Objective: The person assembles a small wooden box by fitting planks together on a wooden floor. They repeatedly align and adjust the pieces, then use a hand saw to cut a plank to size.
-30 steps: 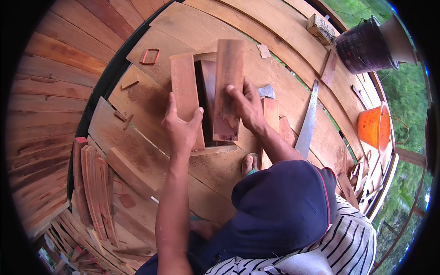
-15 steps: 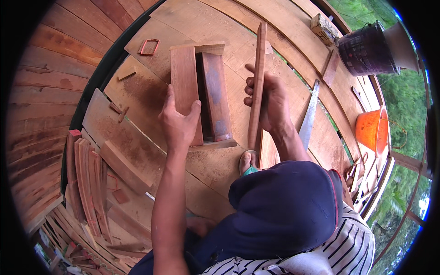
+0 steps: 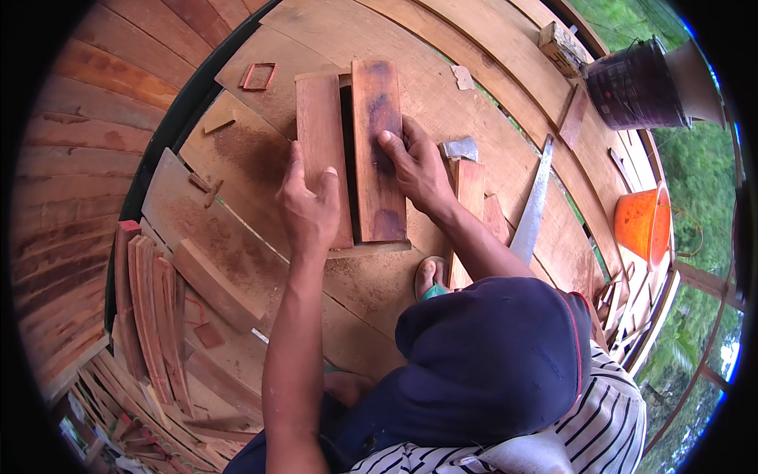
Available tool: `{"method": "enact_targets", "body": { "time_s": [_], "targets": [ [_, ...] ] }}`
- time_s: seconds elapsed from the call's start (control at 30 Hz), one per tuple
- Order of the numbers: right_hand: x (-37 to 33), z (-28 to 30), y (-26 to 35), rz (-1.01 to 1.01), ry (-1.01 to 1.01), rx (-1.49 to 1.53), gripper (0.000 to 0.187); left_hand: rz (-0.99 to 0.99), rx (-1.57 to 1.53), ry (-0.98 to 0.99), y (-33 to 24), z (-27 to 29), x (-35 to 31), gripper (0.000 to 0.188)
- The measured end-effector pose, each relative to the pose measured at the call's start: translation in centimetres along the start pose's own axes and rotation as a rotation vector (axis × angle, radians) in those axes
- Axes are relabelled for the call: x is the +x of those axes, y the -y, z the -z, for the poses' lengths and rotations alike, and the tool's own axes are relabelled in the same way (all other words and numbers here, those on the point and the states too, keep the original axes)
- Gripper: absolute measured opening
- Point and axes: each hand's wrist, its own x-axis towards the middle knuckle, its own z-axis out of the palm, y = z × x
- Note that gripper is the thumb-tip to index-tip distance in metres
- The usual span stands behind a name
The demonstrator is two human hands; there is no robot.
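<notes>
A narrow wooden box frame lies before me, with a reddish-brown board [image 3: 320,110] along its left side and end pieces [image 3: 367,247] across it. My left hand [image 3: 310,209] grips that left board, fingers over its outer edge and thumb on its face. On the right side, my right hand [image 3: 420,170] holds a dark-stained plank [image 3: 377,193] flat over the frame, thumb on top and the other fingers at its right edge, partly hidden. A dark gap runs between the board and the plank.
Right of the frame lie a hatchet head [image 3: 460,148], a pale wood block [image 3: 470,189] and a handsaw [image 3: 535,201]. An orange bucket [image 3: 641,225] and a dark bucket [image 3: 636,87] stand farther right. Wood strips [image 3: 150,316] are stacked at left; a small red frame [image 3: 259,77] lies far left.
My right hand has brought the plank leftward from an on-edge position and laid it flat over the frame's right side. The left hand keeps its grip. The hatchet head has come into sight.
</notes>
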Motion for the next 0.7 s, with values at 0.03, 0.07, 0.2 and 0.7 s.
{"method": "enact_targets", "body": {
  "time_s": [0.03, 0.07, 0.2, 0.7],
  "targets": [
    [0.1, -0.2, 0.0, -0.008, -0.007, -0.008, 0.042, 0.026, -0.010, 0.012, -0.2, 0.1, 0.0, 0.064],
    [0.4, -0.3, -0.5, 0.024, -0.009, -0.046, 0.043, 0.013, -0.002, 0.008, -0.2, 0.1, 0.0, 0.064],
    [0.2, -1.0, -1.1, 0.004, -0.017, -0.118, 0.043, -0.033, 0.036, -0.020, 0.4, -0.1, -0.1, 0.065],
    [0.2, -0.5, -0.7, -0.079, 0.059, -0.127, 0.042, 0.072, -0.030, 0.014, 0.2, -0.2, 0.0, 0.082]
  ]
}}
